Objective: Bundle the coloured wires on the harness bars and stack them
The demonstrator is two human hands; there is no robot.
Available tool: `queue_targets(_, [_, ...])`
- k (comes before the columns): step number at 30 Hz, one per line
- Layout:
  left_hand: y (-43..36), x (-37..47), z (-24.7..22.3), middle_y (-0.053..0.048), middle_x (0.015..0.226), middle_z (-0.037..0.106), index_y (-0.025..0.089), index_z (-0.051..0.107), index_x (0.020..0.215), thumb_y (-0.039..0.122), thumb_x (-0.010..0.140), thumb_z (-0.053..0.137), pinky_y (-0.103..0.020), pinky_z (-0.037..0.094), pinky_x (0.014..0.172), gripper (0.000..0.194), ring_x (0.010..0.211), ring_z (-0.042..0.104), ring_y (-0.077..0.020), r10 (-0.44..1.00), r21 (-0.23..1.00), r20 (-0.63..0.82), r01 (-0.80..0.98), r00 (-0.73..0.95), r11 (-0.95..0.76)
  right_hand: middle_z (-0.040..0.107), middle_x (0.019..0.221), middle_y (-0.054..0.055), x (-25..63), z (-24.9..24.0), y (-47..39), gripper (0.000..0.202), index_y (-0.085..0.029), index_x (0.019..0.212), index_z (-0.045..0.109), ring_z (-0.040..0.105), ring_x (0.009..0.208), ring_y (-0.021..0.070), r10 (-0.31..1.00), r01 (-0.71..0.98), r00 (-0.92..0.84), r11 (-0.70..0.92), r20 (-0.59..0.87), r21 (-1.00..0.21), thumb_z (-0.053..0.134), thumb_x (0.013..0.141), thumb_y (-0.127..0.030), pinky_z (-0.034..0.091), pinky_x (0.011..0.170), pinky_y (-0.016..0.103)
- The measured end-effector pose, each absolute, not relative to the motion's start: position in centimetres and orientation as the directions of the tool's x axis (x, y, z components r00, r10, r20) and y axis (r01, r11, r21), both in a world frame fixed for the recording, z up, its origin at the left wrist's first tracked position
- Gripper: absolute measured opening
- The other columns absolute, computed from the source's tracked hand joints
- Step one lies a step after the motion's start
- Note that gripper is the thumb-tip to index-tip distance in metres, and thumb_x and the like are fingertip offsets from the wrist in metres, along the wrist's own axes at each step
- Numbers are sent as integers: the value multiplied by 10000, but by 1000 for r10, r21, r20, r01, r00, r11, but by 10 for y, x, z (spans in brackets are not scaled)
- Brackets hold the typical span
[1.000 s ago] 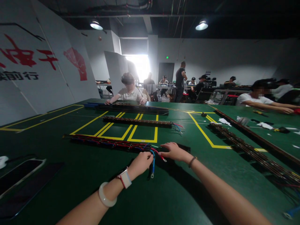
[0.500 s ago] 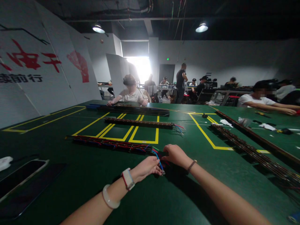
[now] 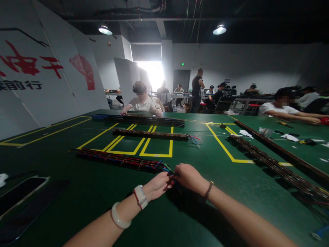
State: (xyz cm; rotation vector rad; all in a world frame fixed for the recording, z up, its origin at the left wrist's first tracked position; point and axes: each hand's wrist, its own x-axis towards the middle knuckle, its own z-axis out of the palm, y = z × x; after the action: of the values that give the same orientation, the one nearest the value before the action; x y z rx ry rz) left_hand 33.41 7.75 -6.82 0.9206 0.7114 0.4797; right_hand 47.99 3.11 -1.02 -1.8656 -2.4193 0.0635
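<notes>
Wires (image 3: 167,167), too bunched for me to count, run from one dark strip (image 3: 120,159) into the closed fingers (image 3: 165,179) of my left hand (image 3: 158,185). My right hand (image 3: 189,176) curls against them; its tips are hidden, so I cannot tell what it grips. That strip lies just beyond and left of my fingers, one shorter bar (image 3: 151,134) farther beyond, two long bundles (image 3: 267,162) well to their right.
</notes>
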Motion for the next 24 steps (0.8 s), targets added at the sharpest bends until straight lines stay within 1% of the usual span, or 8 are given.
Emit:
queue_targets(4, [79, 335, -70, -23, 758, 573, 101, 548, 815, 109, 797, 570, -175, 368, 582, 29, 633, 519, -65, 631, 772, -354, -164, 691, 614, 663, 907, 104, 478, -9, 30, 138, -128, 885, 645, 625, 832, 206, 969, 966, -247, 248, 25, -78, 540, 844, -206, 422, 682, 267])
queue_targets(7, [79, 336, -70, -47, 773, 594, 88, 560, 846, 130, 824, 556, -186, 397, 602, 47, 646, 541, -79, 630, 785, -343, -155, 697, 600, 654, 920, 111, 480, -9, 30, 156, -119, 919, 620, 620, 843, 219, 974, 971, -227, 229, 25, -75, 583, 816, -231, 423, 686, 278])
queue_targets(11, [77, 335, -68, -26, 726, 576, 99, 546, 841, 148, 845, 541, -166, 345, 519, 50, 566, 504, -57, 632, 817, -356, -99, 688, 568, 648, 942, 121, 486, -11, 32, 303, -114, 978, 591, 612, 862, 230, 969, 960, -246, 246, 20, -136, 655, 772, -326, 416, 686, 275])
queue_targets(15, [79, 331, -67, 29, 569, 473, 107, 515, 734, 183, 850, 537, -154, 218, 428, 140, 441, 385, -24, 591, 834, -343, -54, 730, 550, 657, 938, 122, 498, -10, 37, 419, -117, 1042, 587, 615, 803, 215, 964, 941, -260, 239, -60, -238, 586, 822, -474, 390, 605, 258])
queue_targets(16, [80, 330, -67, 35, 544, 455, 106, 515, 722, 198, 850, 538, -157, 200, 419, 159, 424, 362, -21, 579, 836, -338, -46, 742, 547, 659, 948, 116, 501, -9, 38, 420, -124, 1056, 589, 616, 794, 205, 961, 935, -265, 236, -82, -264, 566, 836, -481, 384, 591, 250])
queue_targets(18, [81, 329, -66, 31, 535, 465, 98, 531, 725, 230, 843, 555, -162, 197, 414, 179, 412, 355, -20, 564, 840, -335, -32, 755, 542, 668, 955, 93, 507, -8, 42, 335, -146, 1056, 606, 619, 793, 185, 956, 930, -277, 242, -95, -278, 545, 866, -416, 381, 593, 236])
queue_targets(20, [81, 328, -65, 14, 575, 509, 87, 553, 760, 255, 827, 583, -162, 207, 413, 184, 420, 377, -18, 550, 837, -342, -19, 762, 547, 680, 933, 67, 512, -7, 45, 219, -173, 1018, 638, 622, 809, 179, 959, 942, -276, 257, -62, -214, 539, 875, -306, 387, 631, 238])
queue_targets(24, [80, 327, -61, 13, 623, 531, 87, 576, 818, 281, 816, 609, -151, 177, 389, 197, 411, 371, -2, 516, 812, -382, 12, 767, 584, 684, 915, 64, 513, -8, 52, 140, -199, 911, 685, 604, 894, 213, 966, 968, -250, 247, 68, 49, 560, 847, -200, 390, 786, 301])
